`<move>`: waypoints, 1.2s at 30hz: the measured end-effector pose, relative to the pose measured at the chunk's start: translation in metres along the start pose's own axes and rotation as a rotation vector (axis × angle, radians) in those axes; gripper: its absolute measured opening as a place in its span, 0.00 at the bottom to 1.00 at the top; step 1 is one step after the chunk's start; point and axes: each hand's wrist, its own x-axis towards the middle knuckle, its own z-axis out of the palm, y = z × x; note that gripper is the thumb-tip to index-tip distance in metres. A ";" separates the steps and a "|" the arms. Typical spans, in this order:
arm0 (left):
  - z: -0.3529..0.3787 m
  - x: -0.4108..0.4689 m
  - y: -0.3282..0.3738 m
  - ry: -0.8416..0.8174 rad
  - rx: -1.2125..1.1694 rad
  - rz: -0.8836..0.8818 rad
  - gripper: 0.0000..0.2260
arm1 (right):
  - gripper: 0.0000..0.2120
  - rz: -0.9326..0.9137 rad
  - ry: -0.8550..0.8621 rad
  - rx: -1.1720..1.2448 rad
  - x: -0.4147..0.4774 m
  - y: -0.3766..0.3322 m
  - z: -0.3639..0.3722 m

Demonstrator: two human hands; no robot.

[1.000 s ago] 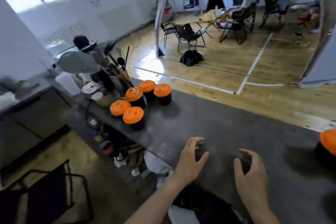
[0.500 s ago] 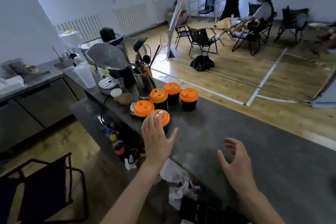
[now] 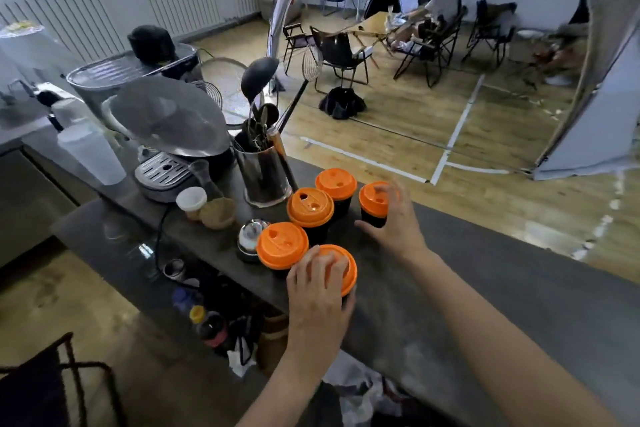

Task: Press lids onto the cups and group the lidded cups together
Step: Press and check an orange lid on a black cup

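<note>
In the head view, the nearest cup is seen close to the table's near edge. It could be tipped off by off-centre pressure. Its orange lid is gripped from above by the curled left hand. The far right cup appears to be clasped by the blurred right hand. All five black cups are lidded and clustered beside a utensil holder.

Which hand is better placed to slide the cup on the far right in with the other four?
Right. The right hand wraps round the far-right cup, which stands apart from the other cups; the left hand grips the nearest cup from above.
</note>
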 end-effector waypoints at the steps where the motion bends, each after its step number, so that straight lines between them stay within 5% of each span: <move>1: 0.001 0.000 -0.001 0.002 -0.021 -0.002 0.24 | 0.32 0.012 0.025 0.032 -0.001 0.003 0.002; 11: 0.021 -0.001 0.024 0.036 -0.251 0.092 0.21 | 0.30 0.004 0.239 0.079 -0.102 0.043 -0.075; 20: 0.053 0.008 0.181 -0.054 -0.647 0.242 0.19 | 0.32 0.177 0.486 -0.061 -0.242 0.134 -0.200; 26: 0.088 0.004 0.272 -0.107 -0.503 0.421 0.23 | 0.33 0.193 0.512 -0.066 -0.307 0.175 -0.245; 36: 0.064 0.001 0.288 -0.095 -0.386 0.441 0.29 | 0.35 0.154 0.525 0.109 -0.305 0.179 -0.240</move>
